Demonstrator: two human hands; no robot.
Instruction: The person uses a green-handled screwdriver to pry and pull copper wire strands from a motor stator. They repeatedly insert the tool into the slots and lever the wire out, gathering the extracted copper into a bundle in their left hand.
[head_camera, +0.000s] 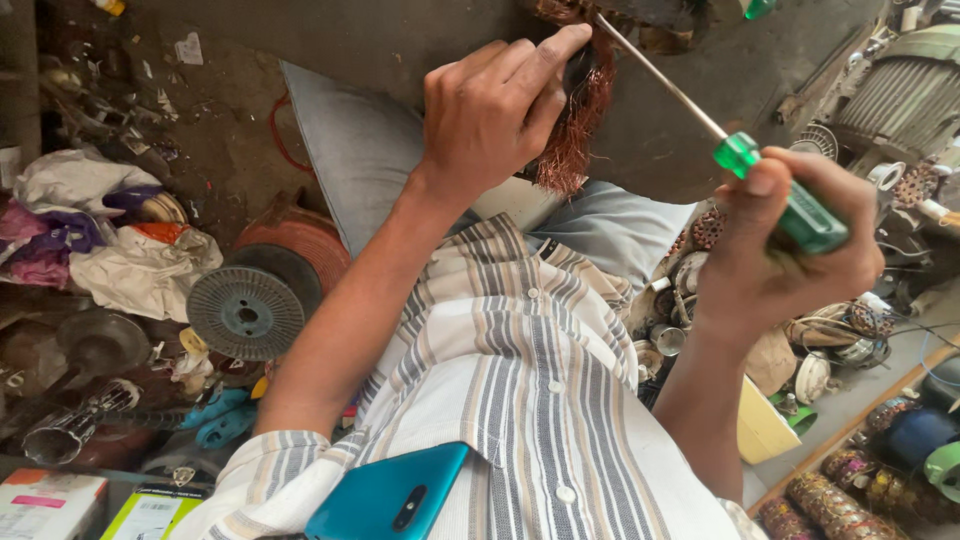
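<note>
Head view puts the copper wire bundle (572, 130) near the top centre of what I see, a frayed reddish tuft hanging down from a dark part at the top edge. My left hand (495, 110) grasps it from the left, fingers curled over the top of the winding and the thumb pressed against its dark core. My right hand (785, 245) is clenched around the green handle of a screwdriver (770, 180); its thin metal shaft runs up and left, and the tip meets the top of the copper bundle just beside my left fingertips. Both forearms rise from a striped shirt (520, 390) that fills the lower middle, with a teal phone (390, 495) poking out of the chest pocket. Behind my left arm lies a grey cushion (355, 150). Further left on the dirty floor (220, 100) sit a grey wire spool (246, 313) leaning against an orange one, a heap of crumpled cloth (110, 240) and a blue tool. To the right, past my right wrist, I see scattered motor parts (690, 270) and a ribbed grey motor housing (905, 90).
</note>
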